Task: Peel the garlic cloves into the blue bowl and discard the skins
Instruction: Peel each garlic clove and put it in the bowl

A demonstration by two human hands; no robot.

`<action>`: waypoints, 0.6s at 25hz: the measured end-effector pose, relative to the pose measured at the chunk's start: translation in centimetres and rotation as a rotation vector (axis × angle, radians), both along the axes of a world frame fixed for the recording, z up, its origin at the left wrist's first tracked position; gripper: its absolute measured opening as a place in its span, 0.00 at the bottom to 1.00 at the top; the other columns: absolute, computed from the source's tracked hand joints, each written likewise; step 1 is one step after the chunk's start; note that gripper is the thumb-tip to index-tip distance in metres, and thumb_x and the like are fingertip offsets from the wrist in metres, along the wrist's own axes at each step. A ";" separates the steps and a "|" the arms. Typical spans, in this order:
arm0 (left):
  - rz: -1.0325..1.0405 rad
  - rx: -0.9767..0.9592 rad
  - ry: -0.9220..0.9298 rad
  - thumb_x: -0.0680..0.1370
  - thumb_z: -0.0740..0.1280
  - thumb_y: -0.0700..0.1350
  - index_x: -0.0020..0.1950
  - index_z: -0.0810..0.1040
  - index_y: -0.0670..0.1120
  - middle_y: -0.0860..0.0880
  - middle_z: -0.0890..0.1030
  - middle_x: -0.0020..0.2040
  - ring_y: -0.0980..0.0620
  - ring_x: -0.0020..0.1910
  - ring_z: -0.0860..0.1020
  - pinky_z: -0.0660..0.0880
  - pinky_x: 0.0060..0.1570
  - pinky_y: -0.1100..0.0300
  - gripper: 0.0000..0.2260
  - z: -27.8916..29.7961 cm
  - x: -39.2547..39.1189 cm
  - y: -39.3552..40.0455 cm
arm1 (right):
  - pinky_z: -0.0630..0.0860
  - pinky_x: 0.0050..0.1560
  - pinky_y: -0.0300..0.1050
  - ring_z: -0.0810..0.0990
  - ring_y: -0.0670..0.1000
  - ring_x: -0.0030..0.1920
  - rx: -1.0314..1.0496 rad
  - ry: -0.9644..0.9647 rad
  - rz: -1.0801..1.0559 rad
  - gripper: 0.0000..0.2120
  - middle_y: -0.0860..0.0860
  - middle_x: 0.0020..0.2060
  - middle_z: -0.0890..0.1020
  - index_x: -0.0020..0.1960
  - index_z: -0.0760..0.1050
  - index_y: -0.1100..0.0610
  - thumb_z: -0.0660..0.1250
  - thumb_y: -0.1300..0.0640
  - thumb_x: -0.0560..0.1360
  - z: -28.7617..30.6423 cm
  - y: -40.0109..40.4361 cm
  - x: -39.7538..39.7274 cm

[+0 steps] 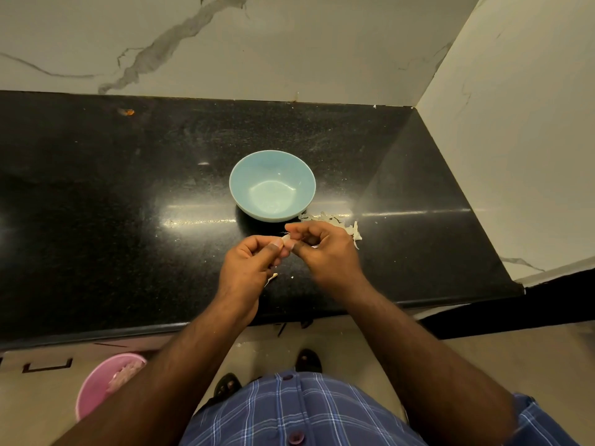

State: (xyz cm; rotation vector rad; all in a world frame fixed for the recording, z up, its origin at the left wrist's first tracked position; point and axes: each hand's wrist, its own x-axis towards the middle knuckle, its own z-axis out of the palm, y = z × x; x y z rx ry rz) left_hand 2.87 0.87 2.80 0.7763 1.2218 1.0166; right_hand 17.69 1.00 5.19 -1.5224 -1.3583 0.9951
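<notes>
garlic clove [286, 242] btwn both hands' fingertips

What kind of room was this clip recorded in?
Most likely a home kitchen: a polished black granite counter set into a corner of white marble-look wall, a light blue ceramic bowl beside loose garlic skins, and a pink plastic bin on the floor.

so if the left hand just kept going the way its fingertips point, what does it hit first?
The right hand. The left hand pinches a garlic clove with its fingertips aimed right, and the right hand's fingers already meet that clove. Judging from a single view, depth looks matched.
</notes>
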 end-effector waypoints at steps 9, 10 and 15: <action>-0.058 0.082 0.040 0.79 0.72 0.39 0.53 0.85 0.46 0.47 0.87 0.48 0.54 0.46 0.84 0.76 0.43 0.59 0.06 0.4 -0.6 -0.4 | 0.80 0.40 0.42 0.83 0.49 0.39 -0.310 0.516 -0.071 0.09 0.52 0.37 0.85 0.55 0.80 0.60 0.71 0.68 0.76 1.3 -0.1 0.0; -0.057 0.090 0.037 0.78 0.72 0.38 0.53 0.85 0.47 0.46 0.87 0.49 0.52 0.48 0.85 0.76 0.45 0.58 0.06 0.4 -0.7 -0.4 | 0.81 0.41 0.42 0.84 0.50 0.40 -0.310 0.535 -0.063 0.09 0.53 0.38 0.85 0.55 0.80 0.60 0.71 0.68 0.76 1.5 -0.2 -0.1; -0.054 0.143 0.080 0.78 0.73 0.39 0.54 0.85 0.47 0.47 0.87 0.50 0.47 0.53 0.85 0.80 0.53 0.51 0.07 0.0 -1.1 -0.6 | 0.81 0.41 0.41 0.84 0.51 0.43 -0.272 0.425 -0.035 0.13 0.56 0.42 0.85 0.57 0.79 0.60 0.69 0.71 0.76 1.9 -0.7 -0.4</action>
